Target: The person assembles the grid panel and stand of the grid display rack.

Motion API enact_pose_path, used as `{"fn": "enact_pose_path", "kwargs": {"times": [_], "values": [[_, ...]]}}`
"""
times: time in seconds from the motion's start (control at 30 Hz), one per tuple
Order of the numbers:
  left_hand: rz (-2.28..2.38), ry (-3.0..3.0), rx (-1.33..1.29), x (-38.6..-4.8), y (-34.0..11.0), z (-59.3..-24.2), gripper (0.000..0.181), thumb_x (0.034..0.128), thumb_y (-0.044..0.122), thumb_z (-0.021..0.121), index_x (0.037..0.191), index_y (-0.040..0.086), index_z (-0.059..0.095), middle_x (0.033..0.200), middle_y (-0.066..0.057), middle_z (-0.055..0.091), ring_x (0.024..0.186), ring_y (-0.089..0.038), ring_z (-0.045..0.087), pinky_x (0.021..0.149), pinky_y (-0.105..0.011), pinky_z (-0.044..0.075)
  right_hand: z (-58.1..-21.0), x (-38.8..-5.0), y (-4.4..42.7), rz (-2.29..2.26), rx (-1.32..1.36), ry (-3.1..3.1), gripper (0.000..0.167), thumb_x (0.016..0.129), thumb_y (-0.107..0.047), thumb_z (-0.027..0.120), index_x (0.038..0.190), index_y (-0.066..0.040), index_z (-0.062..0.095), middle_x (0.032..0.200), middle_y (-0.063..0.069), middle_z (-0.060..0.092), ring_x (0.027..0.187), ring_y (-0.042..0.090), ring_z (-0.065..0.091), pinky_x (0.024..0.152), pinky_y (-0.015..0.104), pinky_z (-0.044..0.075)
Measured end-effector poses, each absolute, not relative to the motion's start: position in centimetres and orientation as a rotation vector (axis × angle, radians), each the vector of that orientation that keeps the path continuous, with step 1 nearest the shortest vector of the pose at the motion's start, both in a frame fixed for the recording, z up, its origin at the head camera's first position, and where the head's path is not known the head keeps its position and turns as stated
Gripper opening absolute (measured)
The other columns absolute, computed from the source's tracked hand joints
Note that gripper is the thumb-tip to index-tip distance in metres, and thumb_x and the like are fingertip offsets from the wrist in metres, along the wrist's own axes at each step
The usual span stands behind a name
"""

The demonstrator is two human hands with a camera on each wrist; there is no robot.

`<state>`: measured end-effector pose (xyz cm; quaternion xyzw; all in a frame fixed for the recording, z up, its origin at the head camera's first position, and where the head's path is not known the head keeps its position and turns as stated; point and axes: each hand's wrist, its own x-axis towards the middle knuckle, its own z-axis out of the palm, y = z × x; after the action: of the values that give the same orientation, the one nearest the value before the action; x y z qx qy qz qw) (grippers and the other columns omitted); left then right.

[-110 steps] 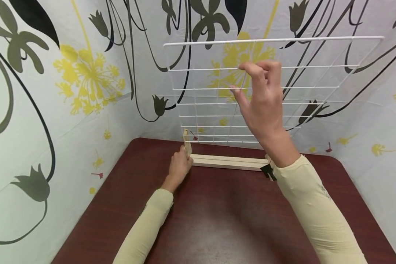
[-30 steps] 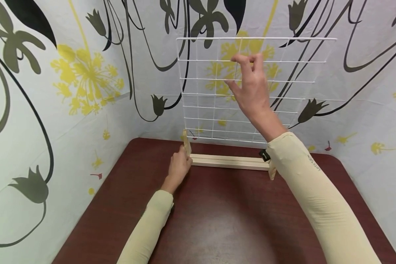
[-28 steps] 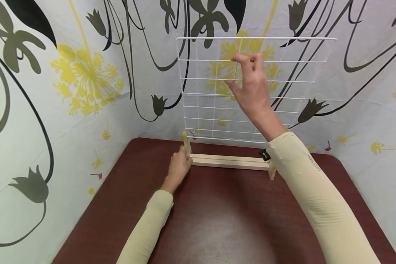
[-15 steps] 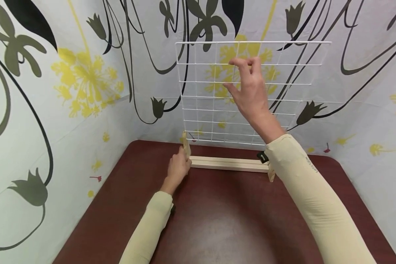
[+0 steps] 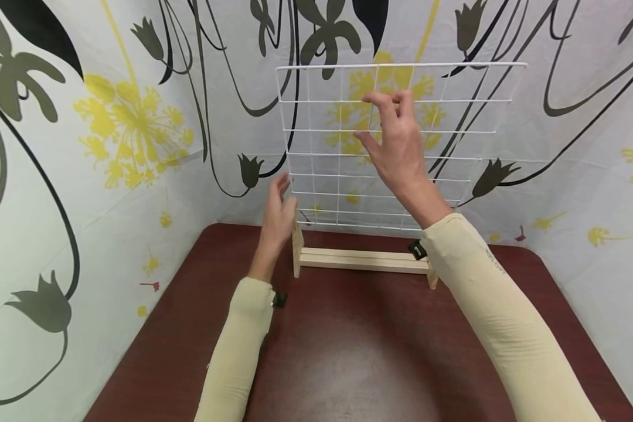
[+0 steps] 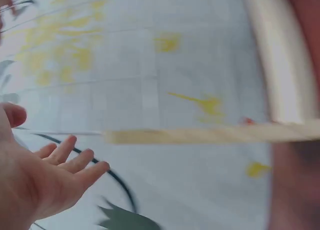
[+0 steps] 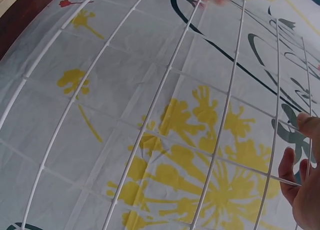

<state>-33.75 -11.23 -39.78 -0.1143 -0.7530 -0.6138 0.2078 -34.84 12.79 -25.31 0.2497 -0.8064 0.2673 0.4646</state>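
A white wire grid panel (image 5: 322, 155) stands nearly upright on a pale wooden stand (image 5: 361, 261) at the back of the table. My right hand (image 5: 398, 143) holds the panel by wires in its upper middle, fingers curled over one wire and thumb at a lower one. Beside the panel's lower left edge is my left hand (image 5: 278, 217), fingers extended and holding nothing. The left wrist view shows its spread fingers (image 6: 80, 165) near the stand's blurred left upright (image 6: 200, 135). My right forearm covers part of the stand's right end and the panel's lower right corner.
The dark red-brown table (image 5: 348, 346) meets fabric-covered walls (image 5: 153, 234) with a printed flower pattern behind and at both sides. Black straps (image 5: 417, 249) show at both wrists.
My left hand has let go of the stand's left upright and risen to the panel's left edge. Earlier, my right hand shifted the panel slightly left and straightened it; it keeps its grip.
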Motion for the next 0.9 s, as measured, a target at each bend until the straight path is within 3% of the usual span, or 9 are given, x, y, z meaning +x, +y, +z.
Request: {"fn": "enact_pose_path", "kwargs": {"times": [0.13,0.33,0.4,0.6,0.73,0.9], "values": [[-1.783,-1.904,-0.385,-34.2,-10.5,-35.8,0.049,0.1046,0.011,0.044,0.152,-0.001,0.043,0.150,-0.019,0.060,0.147,-0.027,0.053,0.120,-0.043,0.045,-25.4,-34.8,12.8,0.661,0.620,-1.972,0.051,0.094,-0.017,0.081,0.138,-0.017,0.054,0.120,0.021,0.046,0.097,0.033,0.056,0.086,0.046,0.054],[-1.800,-1.830,-0.356,-34.9,-9.8,-32.0,0.048,0.1115,0.040,0.048,0.143,0.005,0.054,0.141,-0.008,0.070,0.136,-0.014,0.061,0.117,-0.032,0.045,-25.4,-34.8,12.7,0.669,0.626,-1.962,0.053,0.093,-0.015,0.082,0.139,-0.017,0.055,0.120,0.021,0.046,0.097,0.033,0.056,0.086,0.045,0.054],[-1.827,-1.820,-0.354,-35.1,-9.5,-31.1,0.049,0.1115,0.044,0.048,0.140,0.006,0.056,0.139,-0.007,0.071,0.135,-0.012,0.062,0.115,-0.034,0.046,-25.3,-34.7,12.7,0.676,0.624,-1.962,0.054,0.093,-0.014,0.082,0.139,-0.018,0.055,0.120,0.021,0.046,0.097,0.032,0.057,0.085,0.045,0.054],[-2.031,-1.702,-0.317,-36.0,-9.1,-28.6,0.052,0.1122,0.050,0.044,0.125,0.006,0.069,0.123,-0.008,0.078,0.123,-0.023,0.073,0.107,-0.045,0.052,-25.2,-34.8,12.9,0.681,0.632,-1.966,0.054,0.093,-0.011,0.082,0.139,-0.018,0.055,0.119,0.021,0.046,0.096,0.031,0.060,0.085,0.044,0.054],[-2.171,-1.618,-0.280,-36.0,-9.0,-27.9,0.058,0.1109,0.055,0.044,0.114,0.008,0.077,0.109,-0.005,0.082,0.111,-0.023,0.078,0.110,-0.042,0.053,-25.3,-34.9,12.9,0.672,0.644,-1.965,0.054,0.093,-0.011,0.082,0.139,-0.017,0.055,0.118,0.021,0.045,0.095,0.031,0.059,0.085,0.045,0.054],[-2.295,-1.475,-0.281,-36.2,-8.7,-27.7,0.051,0.1093,0.052,0.052,0.106,0.009,0.081,0.098,0.000,0.083,0.101,-0.016,0.079,0.109,-0.039,0.056,-25.3,-34.9,13.0,0.667,0.652,-1.968,0.054,0.093,-0.010,0.081,0.139,-0.017,0.054,0.119,0.022,0.045,0.099,0.033,0.058,0.087,0.046,0.054]]}}
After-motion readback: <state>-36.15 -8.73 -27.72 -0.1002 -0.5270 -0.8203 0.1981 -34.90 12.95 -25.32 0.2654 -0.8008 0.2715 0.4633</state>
